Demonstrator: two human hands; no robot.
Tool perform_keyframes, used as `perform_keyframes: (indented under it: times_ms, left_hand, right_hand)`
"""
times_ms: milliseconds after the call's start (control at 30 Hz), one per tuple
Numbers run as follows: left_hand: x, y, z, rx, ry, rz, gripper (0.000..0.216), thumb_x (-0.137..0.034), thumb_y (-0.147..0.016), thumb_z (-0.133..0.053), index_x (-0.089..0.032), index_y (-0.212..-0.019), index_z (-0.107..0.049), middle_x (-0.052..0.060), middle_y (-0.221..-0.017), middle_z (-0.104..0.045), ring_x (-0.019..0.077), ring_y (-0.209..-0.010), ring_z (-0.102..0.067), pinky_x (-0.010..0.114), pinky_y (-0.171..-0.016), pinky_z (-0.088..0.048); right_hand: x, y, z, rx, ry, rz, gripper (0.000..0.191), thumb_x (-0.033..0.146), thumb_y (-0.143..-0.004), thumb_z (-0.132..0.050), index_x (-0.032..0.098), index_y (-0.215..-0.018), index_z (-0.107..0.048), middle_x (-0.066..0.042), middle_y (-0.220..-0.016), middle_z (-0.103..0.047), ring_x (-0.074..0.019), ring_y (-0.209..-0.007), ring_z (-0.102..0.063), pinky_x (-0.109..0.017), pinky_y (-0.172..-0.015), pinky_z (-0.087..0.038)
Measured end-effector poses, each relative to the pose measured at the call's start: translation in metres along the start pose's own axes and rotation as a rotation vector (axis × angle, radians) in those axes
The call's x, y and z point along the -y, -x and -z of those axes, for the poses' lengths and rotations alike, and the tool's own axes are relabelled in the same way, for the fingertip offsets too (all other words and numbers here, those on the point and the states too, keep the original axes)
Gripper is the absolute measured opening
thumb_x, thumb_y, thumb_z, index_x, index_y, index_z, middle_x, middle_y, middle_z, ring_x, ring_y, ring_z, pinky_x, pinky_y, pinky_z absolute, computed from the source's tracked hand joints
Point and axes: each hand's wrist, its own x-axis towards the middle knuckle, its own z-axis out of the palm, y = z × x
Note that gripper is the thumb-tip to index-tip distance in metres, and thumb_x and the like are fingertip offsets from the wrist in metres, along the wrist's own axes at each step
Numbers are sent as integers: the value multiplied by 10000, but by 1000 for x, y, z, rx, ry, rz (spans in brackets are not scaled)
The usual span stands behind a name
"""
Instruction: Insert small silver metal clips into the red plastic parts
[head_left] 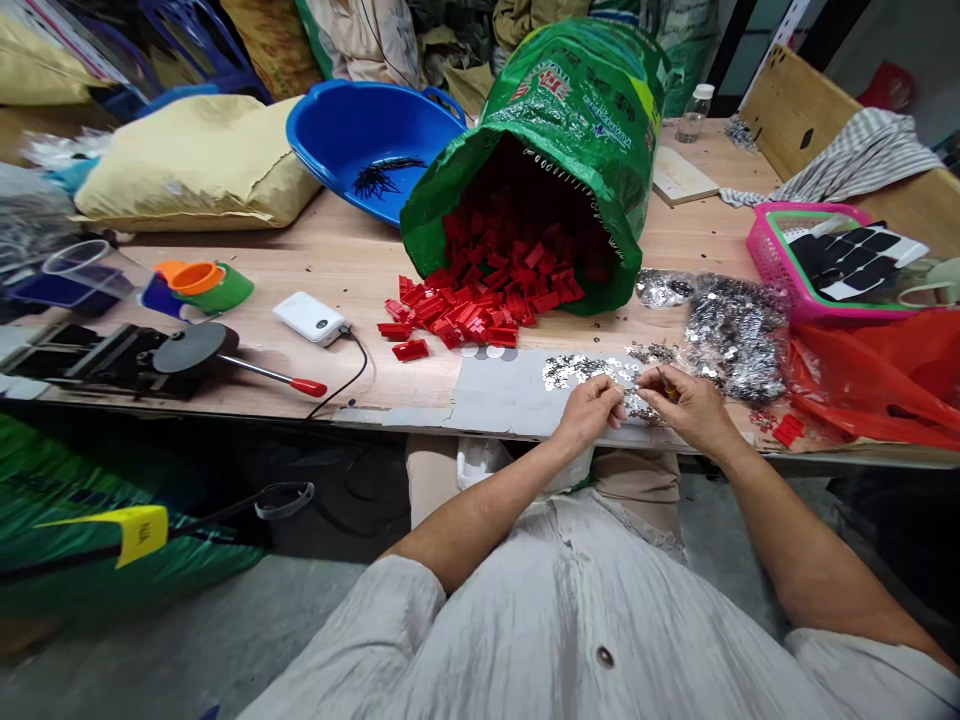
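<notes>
My left hand [592, 408] and my right hand [688, 405] meet at the table's front edge, both with fingers pinched together over small shiny metal parts [581, 370] scattered on a grey sheet [499, 395]. What each pinch holds is too small to name. A larger heap of the same metal bits [731, 335] lies just right of my hands. Behind them, red plastic pieces [487, 290] spill from a green sack [577, 120] lying on its side.
A blue basin [360, 135], a yellow padded bag [195, 160], a white power bank [309, 317] with cable and a black hand press [150, 355] are on the left. A pink basket [772, 255] and a red plastic bag [877, 385] lie at the right.
</notes>
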Motion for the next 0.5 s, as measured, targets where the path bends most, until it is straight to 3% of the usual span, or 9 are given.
perform_keyframes:
  times_ms: [233, 500]
  left_hand:
    - [1, 9, 0, -109, -349, -214, 230, -311, -896, -484, -196, -703, -533, -35, -634, -641, 93, -565, -557, 207, -628, -430]
    - [-2, 9, -3, -92, -91, -106, 208, -295, -855, -504, -187, -677, -509, -24, -592, -630, 91, -482, -546, 209, -539, -436]
  right_hand:
    - [5, 4, -6, -83, 67, 43, 120, 328, -891, -580, 231, -898, -652, -35, -828, -712, -178, -699, -631, -291, -670, -483]
    - [6, 11, -17, -178, -67, 108, 128, 325, -906, -573, 251, -889, -677, -58, -890, -707, -214, -818, -640, -349, -754, -501]
